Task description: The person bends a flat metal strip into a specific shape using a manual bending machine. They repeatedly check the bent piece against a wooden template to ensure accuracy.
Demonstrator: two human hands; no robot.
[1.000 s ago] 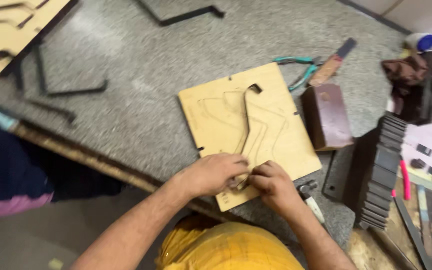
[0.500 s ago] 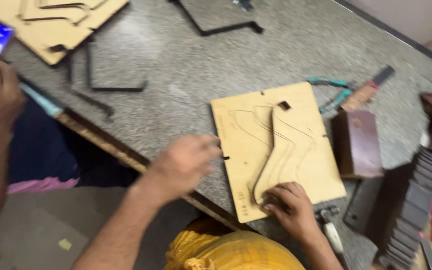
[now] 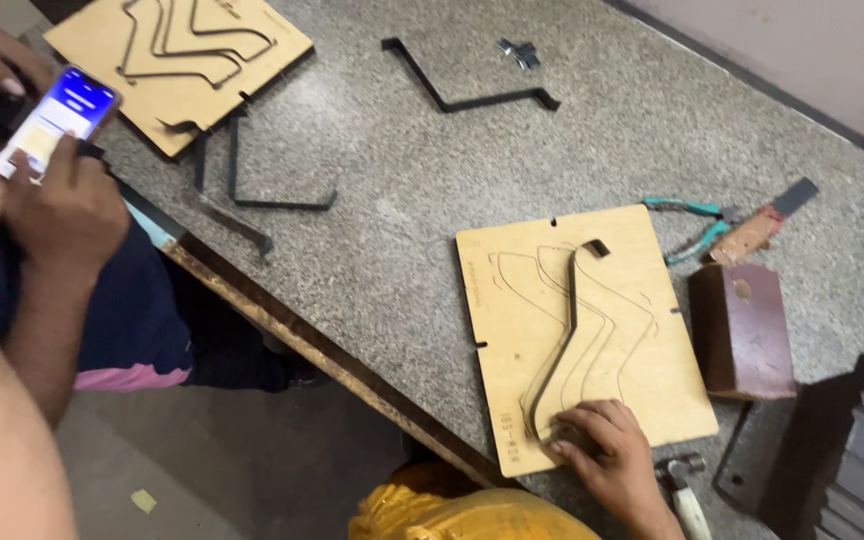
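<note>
One hand of ours shows: the right hand (image 3: pixel 607 450) lies on the near edge of the board (image 3: pixel 582 330), fingers bent and pressed together on the near end of the strip (image 3: pixel 564 340), a dark metal band set on edge in a cut groove. We cannot tell whether the fingers pinch the strip or only push down on it. From the hand, the strip runs away across the board, its long axis bending in an S to a small hook at the far end. The board lies flat on the desk (image 3: pixel 382 200), near its front edge. Our left hand is out of view, so the right is the one nearer. Pliers (image 3: pixel 697 225) and a brown block (image 3: pixel 747 330) lie to the right; another person's hands hold a phone (image 3: pixel 57 115) at far left.
</note>
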